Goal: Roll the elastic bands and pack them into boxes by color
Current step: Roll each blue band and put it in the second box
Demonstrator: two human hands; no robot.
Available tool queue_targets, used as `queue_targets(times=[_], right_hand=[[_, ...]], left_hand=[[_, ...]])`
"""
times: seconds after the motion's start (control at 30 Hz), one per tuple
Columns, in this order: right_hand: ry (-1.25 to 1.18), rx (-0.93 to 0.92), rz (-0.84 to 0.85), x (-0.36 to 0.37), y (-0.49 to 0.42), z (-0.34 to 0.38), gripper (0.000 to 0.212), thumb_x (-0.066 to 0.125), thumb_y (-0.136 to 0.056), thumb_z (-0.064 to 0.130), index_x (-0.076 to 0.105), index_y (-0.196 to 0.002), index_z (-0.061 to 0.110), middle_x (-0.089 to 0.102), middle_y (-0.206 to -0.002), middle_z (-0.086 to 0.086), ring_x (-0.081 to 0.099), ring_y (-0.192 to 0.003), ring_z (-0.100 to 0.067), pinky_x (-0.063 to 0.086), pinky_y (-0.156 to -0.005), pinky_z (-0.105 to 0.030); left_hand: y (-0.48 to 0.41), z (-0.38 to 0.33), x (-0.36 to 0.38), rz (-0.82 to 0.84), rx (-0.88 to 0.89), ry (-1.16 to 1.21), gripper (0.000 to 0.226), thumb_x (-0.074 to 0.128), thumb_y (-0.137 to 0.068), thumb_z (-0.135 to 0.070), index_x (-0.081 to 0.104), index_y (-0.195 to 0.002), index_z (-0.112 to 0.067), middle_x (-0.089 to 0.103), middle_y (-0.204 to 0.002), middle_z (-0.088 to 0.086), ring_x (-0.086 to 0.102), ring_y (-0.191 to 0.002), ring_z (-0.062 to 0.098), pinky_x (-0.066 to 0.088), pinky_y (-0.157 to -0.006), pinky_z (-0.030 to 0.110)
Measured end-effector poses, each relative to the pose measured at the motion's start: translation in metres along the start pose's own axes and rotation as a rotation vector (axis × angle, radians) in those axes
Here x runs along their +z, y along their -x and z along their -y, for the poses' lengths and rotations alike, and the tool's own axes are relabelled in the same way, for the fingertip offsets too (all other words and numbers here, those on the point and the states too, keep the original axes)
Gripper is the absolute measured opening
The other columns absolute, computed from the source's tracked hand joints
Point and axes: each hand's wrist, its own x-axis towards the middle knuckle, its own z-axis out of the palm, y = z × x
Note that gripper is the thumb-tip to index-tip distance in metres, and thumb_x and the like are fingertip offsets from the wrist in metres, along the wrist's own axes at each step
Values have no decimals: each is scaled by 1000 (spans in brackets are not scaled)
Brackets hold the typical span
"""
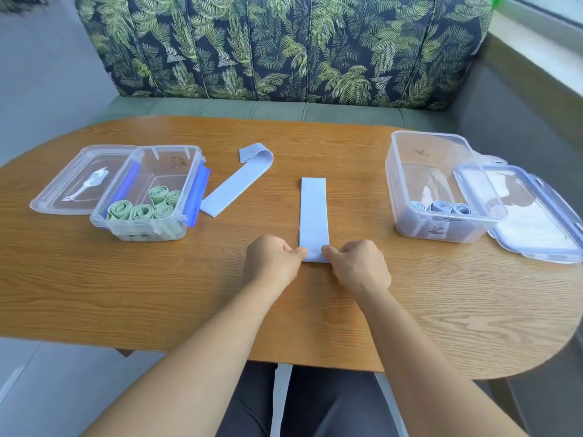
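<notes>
Two hands, left hand [273, 258] and right hand [356, 263], pinch the near corners of a flat pale-blue elastic fabric band [313, 212] lying lengthwise on the oval wooden table [126, 294]; light, soft and limp, it should roll from this end if edges stay aligned

The tabletop [157, 294] was warm orange-brown with a fine wood grain. The elastic band [313, 212] at its middle was pale blue, as was the second band [233, 187] to the left of it. Farther left of the elastic band, the left box [176, 171], clear with bright blue clips [197, 197], held sage-green rolls [142, 211]. To the right of the elastic band, the right box [407, 171], also clear, held grey-blue rolls [441, 206]; its lid [536, 222] was edged in lavender blue. Beyond the elastic band, the sofa back [284, 48] showed green palm fronds on dark navy.
</notes>
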Motion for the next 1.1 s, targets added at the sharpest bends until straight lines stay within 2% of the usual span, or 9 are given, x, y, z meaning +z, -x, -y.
queue_targets(times=[0.13,0.23,0.43,0.57,0.7,0.87,1.0,1.1], right_hand=[[-16,-25,12,-1,-3,-1,32,57,-88,44,63,-71,17,72,-78,0,68,-75,-23,45,-62,-26],[-68,-38,7,-1,-3,-3,26,59,-85,40,65,-72,18,72,-77,0,69,-75,-23,54,-70,-31],[-116,-48,12,2,-6,-3,20,64,-80,33,67,-68,17,72,-74,-1,70,-74,-24,59,-74,-39],[-104,-52,19,0,-11,-2,23,66,-81,33,67,-68,15,72,-74,-3,70,-73,-26,60,-73,-42],[-88,-56,32,-2,-16,2,25,69,-82,33,65,-68,13,73,-74,-5,70,-73,-26,60,-73,-41],[-71,-67,41,-6,-20,5,28,67,-83,32,63,-64,12,71,-62,-4,70,-70,-25,58,-71,-38],[-85,-56,-1,-2,-22,6,33,68,-82,37,69,-76,5,73,-73,-8,70,-73,-29,56,-68,-36],[-85,-65,-25,2,-19,6,35,64,-85,37,68,-74,4,73,-74,-8,70,-73,-28,56,-68,-36]], left_hand=[[-6,-5,-1,1,-18,-39,29,71,-79,-36,70,-69,-9,70,-65,1,69,-69,19,58,-69,32],[-10,-8,-2,13,-16,-74,29,70,-77,-36,70,-70,-8,71,-65,3,69,-68,21,59,-69,34],[-17,-12,-1,2,-7,-136,30,68,-79,-42,68,-68,-13,71,-67,0,68,-70,20,56,-67,31],[-9,-5,1,-58,53,-78,26,64,-88,-37,71,-73,-17,71,-68,-2,68,-70,17,54,-65,29],[1,3,3,-52,25,98,25,64,-89,-26,69,-65,-20,70,-62,-6,71,-69,11,54,-66,24],[2,0,7,-41,15,157,20,66,-88,-28,70,-69,-21,70,-60,-7,70,-65,7,55,-66,24],[-3,-3,9,-52,-9,165,20,67,-87,-31,71,-71,-19,68,-57,-7,70,-64,7,53,-63,23],[-5,-5,10,-48,-20,143,24,65,-88,-32,69,-69,-18,67,-54,-6,69,-64,8,50,-62,21]])
